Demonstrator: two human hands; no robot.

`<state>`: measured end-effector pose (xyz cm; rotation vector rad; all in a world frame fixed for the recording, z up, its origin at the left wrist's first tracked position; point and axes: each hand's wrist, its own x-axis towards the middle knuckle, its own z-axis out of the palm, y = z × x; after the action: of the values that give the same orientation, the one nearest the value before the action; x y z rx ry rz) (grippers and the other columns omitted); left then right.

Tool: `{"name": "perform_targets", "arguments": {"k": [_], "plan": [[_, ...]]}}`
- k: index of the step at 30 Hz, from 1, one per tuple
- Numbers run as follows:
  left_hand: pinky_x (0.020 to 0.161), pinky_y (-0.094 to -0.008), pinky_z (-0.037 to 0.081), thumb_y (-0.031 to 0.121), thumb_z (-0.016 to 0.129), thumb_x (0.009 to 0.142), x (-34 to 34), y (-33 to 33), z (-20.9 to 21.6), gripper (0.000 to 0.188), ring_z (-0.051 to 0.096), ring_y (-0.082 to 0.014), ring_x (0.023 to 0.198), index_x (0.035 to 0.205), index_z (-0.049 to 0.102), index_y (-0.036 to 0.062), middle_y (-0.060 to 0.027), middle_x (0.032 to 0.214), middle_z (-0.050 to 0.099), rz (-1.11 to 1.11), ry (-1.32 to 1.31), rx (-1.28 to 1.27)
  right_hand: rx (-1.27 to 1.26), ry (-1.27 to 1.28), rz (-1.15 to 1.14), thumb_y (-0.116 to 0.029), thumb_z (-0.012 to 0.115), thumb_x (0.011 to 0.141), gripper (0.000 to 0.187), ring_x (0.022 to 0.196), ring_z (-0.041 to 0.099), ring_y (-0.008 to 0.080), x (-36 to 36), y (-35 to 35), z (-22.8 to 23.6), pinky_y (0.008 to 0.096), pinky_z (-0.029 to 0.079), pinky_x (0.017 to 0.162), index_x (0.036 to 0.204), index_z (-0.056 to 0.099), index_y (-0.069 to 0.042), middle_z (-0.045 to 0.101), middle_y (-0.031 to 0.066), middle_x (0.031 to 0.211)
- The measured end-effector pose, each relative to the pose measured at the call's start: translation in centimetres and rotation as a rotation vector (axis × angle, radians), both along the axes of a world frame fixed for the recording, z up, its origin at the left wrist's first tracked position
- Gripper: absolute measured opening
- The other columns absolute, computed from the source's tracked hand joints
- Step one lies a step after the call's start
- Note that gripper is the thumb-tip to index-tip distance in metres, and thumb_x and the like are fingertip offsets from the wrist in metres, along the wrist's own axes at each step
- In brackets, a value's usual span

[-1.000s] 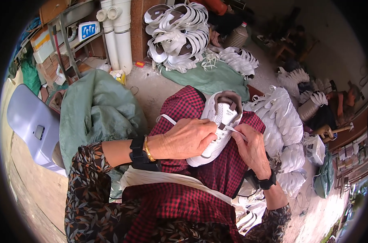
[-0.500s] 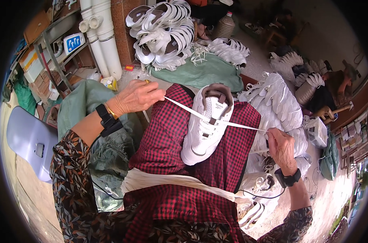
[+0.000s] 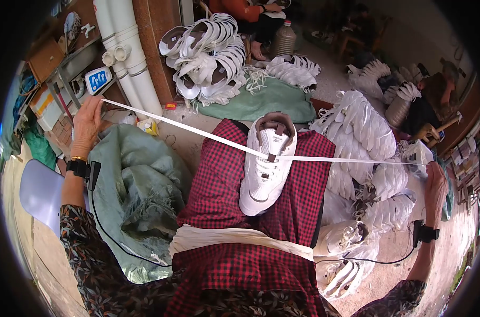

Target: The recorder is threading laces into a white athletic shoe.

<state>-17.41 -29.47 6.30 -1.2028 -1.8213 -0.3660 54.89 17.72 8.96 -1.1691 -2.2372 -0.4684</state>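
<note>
On my lap, over a red-and-black checked apron (image 3: 219,185), rests a white sneaker (image 3: 265,179) with a brown collar lining, its toe toward me. A flat white shoelace (image 3: 192,129) runs through its upper eyelets and stretches taut to both sides. My left hand (image 3: 88,122), far out to the left and raised, pinches one end of the lace. Out at the right, my right hand (image 3: 435,185) is closed on the other end. Neither hand touches the shoe.
Stacked white shoe uppers (image 3: 211,55) lie on a green sheet (image 3: 261,100) ahead. More uppers (image 3: 356,129) are heaped at my right. A green sack (image 3: 139,174) bulges at my left beside a grey-blue chair (image 3: 39,193). Another person (image 3: 245,13) sits at the back.
Both hands have moved far apart, the left outward and up, the right outward. Much more lace now stretches out on each side of the sneaker, which stays on my lap.
</note>
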Motion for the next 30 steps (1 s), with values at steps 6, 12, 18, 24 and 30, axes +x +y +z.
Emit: {"name": "perform_targets", "arguments": {"k": [6, 12, 18, 24, 30], "plan": [[0.075, -0.0312, 0.049, 0.007, 0.058, 0.101, 6.0, 2.8, -2.4, 0.022, 0.057, -0.0207, 0.080, 0.118, 0.072, 0.0057, -0.0073, 0.097, 0.056, 0.009, -0.032, 0.384, 0.451, 0.712, 0.189, -0.006, 0.053, 0.106, 0.023, 0.099, 0.065, 0.0201, -5.4, -6.1, -1.9, 0.0328, 0.052, 0.090, 0.120, 0.070, -0.001, 0.068, 0.0103, 0.110], [0.073, -0.0226, 0.045, 0.006, 0.058, 0.103, 14.9, 14.0, -5.6, 0.021, 0.055, -0.0080, 0.084, 0.117, 0.072, 0.0013, -0.0018, 0.095, 0.059, -0.538, -0.734, 0.436, -0.639, 0.938, 0.793, -0.006, 0.070, 0.095, 0.011, 0.087, 0.066, 0.0090, -21.0, -10.9, -8.6, 0.0248, 0.052, 0.081, 0.104, 0.069, 0.001, 0.071, 0.0028, 0.093], [0.077, -0.0245, 0.057, 0.003, 0.062, 0.100, 21.6, 20.6, -8.0, 0.018, 0.072, -0.0122, 0.089, 0.114, 0.072, -0.0029, -0.0084, 0.100, 0.072, -0.987, -1.422, 0.210, -0.887, 0.733, 0.767, -0.007, 0.073, 0.093, 0.008, 0.077, 0.069, 0.0080, -26.9, -12.9, -10.4, 0.0253, 0.055, 0.073, 0.094, 0.070, 0.001, 0.073, 0.0022, 0.083], [0.079, -0.0250, 0.056, 0.001, 0.070, 0.094, 23.1, 21.0, -11.1, 0.015, 0.066, -0.0110, 0.091, 0.108, 0.075, 0.0003, -0.0066, 0.100, 0.070, -1.038, -1.335, 0.173, -0.941, 0.726, 0.762, -0.005, 0.073, 0.091, 0.008, 0.075, 0.068, 0.0082, -28.1, -12.8, -12.2, 0.0255, 0.055, 0.070, 0.092, 0.068, 0.000, 0.072, 0.0021, 0.080], [0.082, -0.0255, 0.055, -0.002, 0.068, 0.095, 23.1, 20.3, -11.6, 0.013, 0.066, -0.0106, 0.092, 0.107, 0.073, -0.0027, -0.0067, 0.103, 0.068, -0.994, -1.349, 0.147, -0.895, 0.700, 0.795, -0.004, 0.072, 0.090, 0.006, 0.072, 0.066, 0.0093, -28.0, -12.5, -12.2, 0.0258, 0.054, 0.068, 0.092, 0.067, -0.001, 0.070, 0.0037, 0.081]]}}
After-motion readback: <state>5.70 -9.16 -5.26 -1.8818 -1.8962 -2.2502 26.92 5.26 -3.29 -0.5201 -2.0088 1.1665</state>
